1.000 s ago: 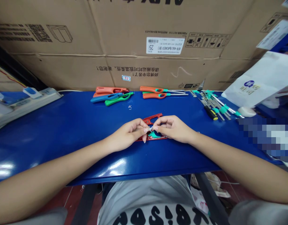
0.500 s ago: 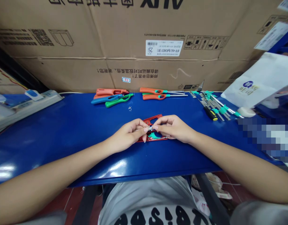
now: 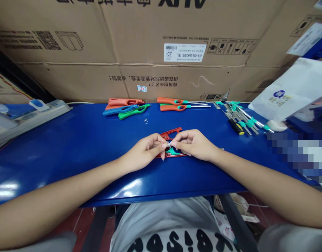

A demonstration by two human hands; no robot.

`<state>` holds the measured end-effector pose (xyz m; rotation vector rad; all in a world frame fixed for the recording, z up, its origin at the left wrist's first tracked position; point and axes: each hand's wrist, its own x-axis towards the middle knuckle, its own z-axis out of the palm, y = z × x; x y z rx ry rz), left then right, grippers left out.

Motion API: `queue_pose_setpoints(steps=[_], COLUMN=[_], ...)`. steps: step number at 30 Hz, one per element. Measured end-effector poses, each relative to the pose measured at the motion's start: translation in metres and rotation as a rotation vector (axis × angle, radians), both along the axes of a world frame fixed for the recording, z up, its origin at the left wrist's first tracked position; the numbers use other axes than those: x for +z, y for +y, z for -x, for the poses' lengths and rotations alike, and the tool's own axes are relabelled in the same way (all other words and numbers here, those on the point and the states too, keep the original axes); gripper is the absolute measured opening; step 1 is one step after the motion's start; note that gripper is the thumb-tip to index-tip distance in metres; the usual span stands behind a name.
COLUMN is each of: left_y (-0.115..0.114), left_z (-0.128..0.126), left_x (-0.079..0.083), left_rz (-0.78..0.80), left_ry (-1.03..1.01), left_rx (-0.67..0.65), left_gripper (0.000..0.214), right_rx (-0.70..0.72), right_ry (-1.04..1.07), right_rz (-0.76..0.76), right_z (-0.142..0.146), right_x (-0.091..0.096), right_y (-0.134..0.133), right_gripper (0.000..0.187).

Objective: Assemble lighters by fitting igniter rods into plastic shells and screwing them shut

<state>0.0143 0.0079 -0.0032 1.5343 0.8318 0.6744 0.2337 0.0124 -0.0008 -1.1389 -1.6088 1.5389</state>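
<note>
Between my two hands is a small pale part, mostly covered by the fingers, so its exact kind does not show. My left hand pinches it with thumb and forefinger from the left. From the right, the thumb and forefinger of my right hand close on its other end. Under the fingertips lie two red lighter shell halves. The farther shell half looks bare inside where it shows, while the nearer shell half holds a green trigger and a thin white wire. Both hands partly hide the shells.
At the back of the blue table lie red, blue and green lighter bodies and orange lighters with metal tubes. Loose metal tubes with green ends and a black-yellow screwdriver lie right. A cardboard box stands behind.
The fingers have shifted slightly around the small pale part, and the right fingertips sit a little differently on its end. The shells stay in place.
</note>
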Motion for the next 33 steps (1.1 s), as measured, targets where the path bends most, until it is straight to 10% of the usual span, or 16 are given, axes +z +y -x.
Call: queue_pose_setpoints(steps=[33], left_y=[-0.001], left_z=[0.000], left_x=[0.008], left_rz=[0.025], left_ry=[0.046], left_rx=[0.029], left_gripper=[0.033], right_rx=[-0.002], right_ry=[-0.034], right_rz=[-0.037], right_z=[0.001], right_x=[0.000], right_y=[-0.003], right_gripper=[0.042])
